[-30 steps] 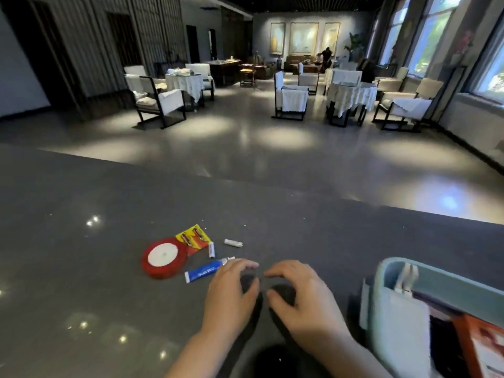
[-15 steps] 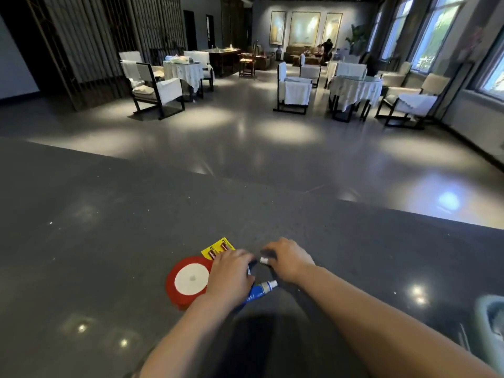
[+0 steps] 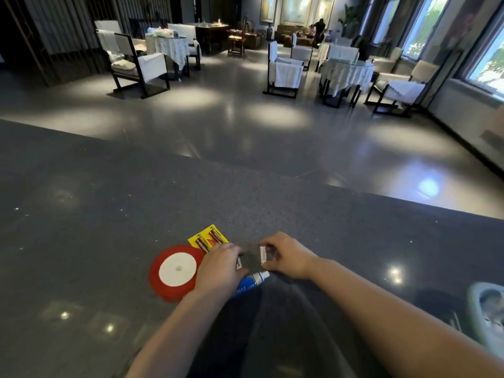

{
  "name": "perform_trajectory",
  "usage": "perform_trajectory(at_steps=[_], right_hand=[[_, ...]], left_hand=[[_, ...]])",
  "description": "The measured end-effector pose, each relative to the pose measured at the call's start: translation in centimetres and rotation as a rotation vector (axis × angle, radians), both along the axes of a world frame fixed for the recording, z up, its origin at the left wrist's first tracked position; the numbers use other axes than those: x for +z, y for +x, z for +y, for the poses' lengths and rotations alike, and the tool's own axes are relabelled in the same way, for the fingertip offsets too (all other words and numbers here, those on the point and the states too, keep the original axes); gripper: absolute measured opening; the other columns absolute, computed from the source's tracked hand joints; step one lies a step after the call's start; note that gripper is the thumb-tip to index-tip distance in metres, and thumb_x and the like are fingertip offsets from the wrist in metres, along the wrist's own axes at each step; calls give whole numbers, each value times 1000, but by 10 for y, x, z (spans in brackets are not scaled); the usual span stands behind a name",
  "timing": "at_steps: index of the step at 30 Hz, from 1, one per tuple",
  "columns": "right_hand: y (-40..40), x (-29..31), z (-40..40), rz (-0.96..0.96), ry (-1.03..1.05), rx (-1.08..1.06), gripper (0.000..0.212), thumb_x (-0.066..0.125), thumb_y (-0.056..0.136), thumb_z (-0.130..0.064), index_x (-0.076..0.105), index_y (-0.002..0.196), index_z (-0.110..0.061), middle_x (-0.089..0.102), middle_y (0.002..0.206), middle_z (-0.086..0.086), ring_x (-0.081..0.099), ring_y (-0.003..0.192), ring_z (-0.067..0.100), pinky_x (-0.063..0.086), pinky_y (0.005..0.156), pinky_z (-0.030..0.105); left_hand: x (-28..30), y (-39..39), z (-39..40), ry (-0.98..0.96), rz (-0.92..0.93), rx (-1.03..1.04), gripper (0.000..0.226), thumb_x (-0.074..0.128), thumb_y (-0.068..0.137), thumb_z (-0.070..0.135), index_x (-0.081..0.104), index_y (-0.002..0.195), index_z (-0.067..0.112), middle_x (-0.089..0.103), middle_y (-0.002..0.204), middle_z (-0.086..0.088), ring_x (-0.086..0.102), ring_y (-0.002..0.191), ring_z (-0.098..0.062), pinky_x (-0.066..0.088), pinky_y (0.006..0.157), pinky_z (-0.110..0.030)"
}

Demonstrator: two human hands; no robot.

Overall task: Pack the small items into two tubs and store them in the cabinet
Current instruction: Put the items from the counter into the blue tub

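The small items lay in a loose cluster on the dark surface in front of me: a red ribbon spool, a yellow battery card touching its far edge, and a blue-and-white tube lying just beside my left wrist. A second earlier my hands had been close to my body, next to the pale blue tub; by this moment I had reached out to the cluster, and only a corner of that tub showed at the right edge, well apart from the items. My right hand had closed its fingers around a small white stick, lifting or tipping it off the surface, though I could not tell which. My left hand had come down over a second small white piece, fingers curled on it, and it partly hid the spool and the tube. I judged the gathering had only begun: nothing from this cluster was in a tub yet, and every piece I picked up would have to travel right to reach it.
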State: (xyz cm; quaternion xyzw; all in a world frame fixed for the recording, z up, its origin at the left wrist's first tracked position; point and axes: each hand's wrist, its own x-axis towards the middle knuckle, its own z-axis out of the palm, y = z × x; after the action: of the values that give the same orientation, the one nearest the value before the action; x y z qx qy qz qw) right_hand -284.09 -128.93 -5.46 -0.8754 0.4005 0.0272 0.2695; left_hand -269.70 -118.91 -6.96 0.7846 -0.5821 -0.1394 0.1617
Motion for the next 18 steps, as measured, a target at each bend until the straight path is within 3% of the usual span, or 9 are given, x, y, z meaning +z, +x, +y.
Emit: perform_trajectory(at_steps=[8, 12, 16, 18], right_hand=[[7, -3, 4, 22, -83, -55, 47, 73, 79, -32, 56, 120, -19, 49, 121, 4, 55, 103, 20, 48, 88, 32], [-6, 7, 18, -73, -114, -132, 49, 73, 77, -39, 55, 120, -22, 49, 120, -2, 57, 101, 17, 50, 88, 33], [-50, 45, 36, -258, -155, -252, 52, 75, 75, -44, 58, 117, -20, 53, 113, -3, 60, 93, 15, 49, 83, 29], [-87, 71, 46, -317, -192, -308, 49, 75, 75, -42, 59, 115, -20, 54, 107, -5, 60, 86, 11, 48, 80, 25]], left_hand=[[0, -5, 11, -74, 80, 63, 41, 65, 85, 38, 57, 124, 27, 55, 127, 9, 45, 119, -11, 41, 96, -27], [16, -10, 20, -209, 106, 97, 40, 68, 83, 39, 60, 120, 27, 57, 122, 11, 46, 118, -9, 38, 93, -24], [57, -51, 21, -389, 324, 58, 36, 75, 77, 34, 66, 110, 25, 62, 110, 9, 55, 105, -8, 44, 90, -23], [79, -85, 20, -469, 425, -3, 33, 77, 74, 34, 68, 104, 25, 64, 104, 10, 58, 99, -6, 43, 83, -15]])
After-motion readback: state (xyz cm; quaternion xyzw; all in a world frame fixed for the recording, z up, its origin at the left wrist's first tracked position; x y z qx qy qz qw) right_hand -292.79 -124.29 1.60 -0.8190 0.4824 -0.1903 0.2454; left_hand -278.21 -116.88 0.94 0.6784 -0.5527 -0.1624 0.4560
